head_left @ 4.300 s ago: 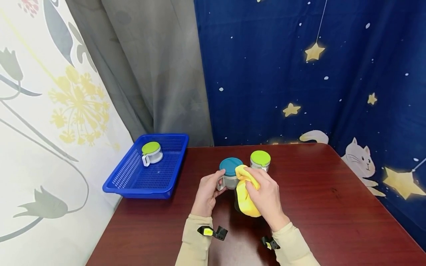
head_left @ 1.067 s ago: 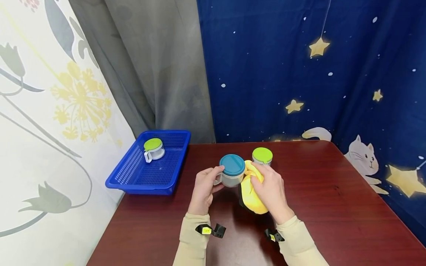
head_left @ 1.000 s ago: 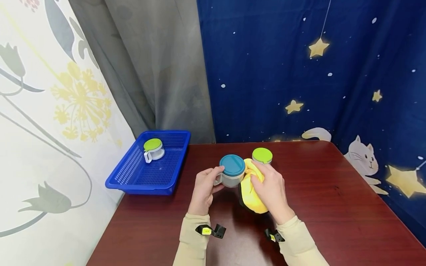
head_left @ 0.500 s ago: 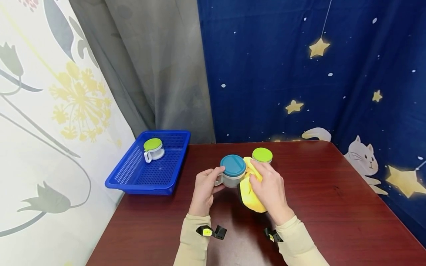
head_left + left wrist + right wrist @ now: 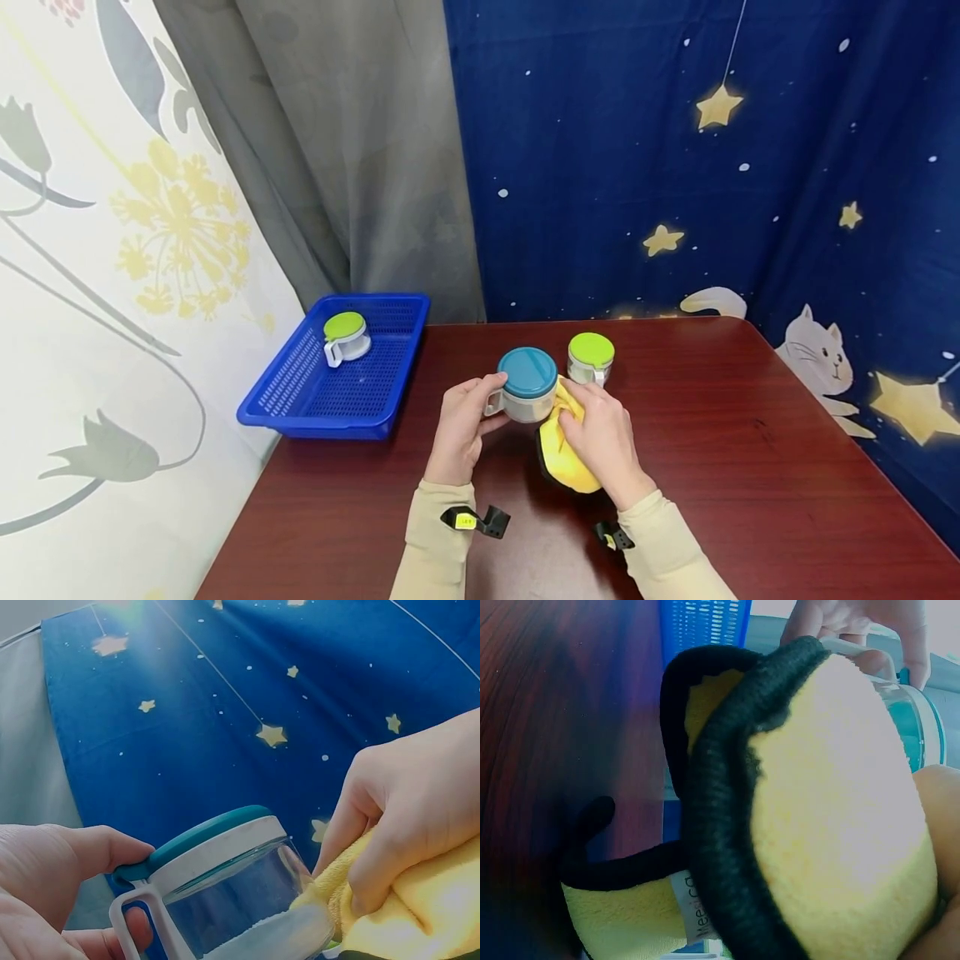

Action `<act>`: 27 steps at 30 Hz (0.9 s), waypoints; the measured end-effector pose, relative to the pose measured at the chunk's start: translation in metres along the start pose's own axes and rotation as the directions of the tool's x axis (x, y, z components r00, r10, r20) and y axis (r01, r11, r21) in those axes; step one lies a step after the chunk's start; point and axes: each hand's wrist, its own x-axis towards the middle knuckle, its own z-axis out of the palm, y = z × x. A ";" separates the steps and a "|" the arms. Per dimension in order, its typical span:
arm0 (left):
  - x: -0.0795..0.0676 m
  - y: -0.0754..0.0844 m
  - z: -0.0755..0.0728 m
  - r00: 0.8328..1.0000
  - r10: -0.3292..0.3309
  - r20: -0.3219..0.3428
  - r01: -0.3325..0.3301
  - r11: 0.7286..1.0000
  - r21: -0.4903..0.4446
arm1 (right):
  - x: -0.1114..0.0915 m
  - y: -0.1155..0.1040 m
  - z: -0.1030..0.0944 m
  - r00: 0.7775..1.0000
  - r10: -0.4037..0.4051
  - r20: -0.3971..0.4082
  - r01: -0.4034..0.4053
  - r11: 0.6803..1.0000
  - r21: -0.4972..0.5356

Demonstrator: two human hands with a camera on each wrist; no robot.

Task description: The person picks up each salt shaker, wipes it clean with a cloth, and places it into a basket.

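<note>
My left hand [image 5: 459,429] holds a clear seasoning jar [image 5: 247,900] by its white handle, with the thumb on the edge of the teal lid [image 5: 527,372]. The jar is off the table and, in the left wrist view, tilted, with white stuff low inside it. My right hand [image 5: 603,437] pinches a folded yellow cloth [image 5: 564,457] with a black border. Its upper bunch touches the lower right side of the jar. In the right wrist view the cloth [image 5: 420,900] hides most of the right fingers. A green-lidded jar [image 5: 591,357] stands just behind my right hand.
A blue perforated basket [image 5: 352,431] sits at the table's far left, with another green-lidded jar [image 5: 346,337] in it. The dark red wooden table [image 5: 750,467] stretches to the right. Curtains [image 5: 570,167] hang behind its back edge.
Since half a second ago, the cloth and my right hand have slid slightly down along the jar's side. More of the standing green-lidded jar shows. My left hand keeps its hold.
</note>
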 end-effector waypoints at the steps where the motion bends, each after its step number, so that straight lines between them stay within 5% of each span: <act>1: 0.000 0.000 0.000 1.000 -0.001 0.000 0.001 1.000 -0.002 | 0.000 0.000 0.000 1.000 0.003 0.001 -0.003 1.000 0.000; 16: 0.003 -0.006 0.001 0.999 -0.053 -0.010 0.053 0.999 0.007 | 0.018 -0.004 -0.024 1.000 -0.009 -0.018 0.011 0.995 0.100; 27: 0.002 -0.009 -0.003 0.998 -0.061 0.029 0.061 0.998 0.016 | 0.029 -0.002 -0.033 0.995 -0.096 -0.005 0.096 0.993 0.063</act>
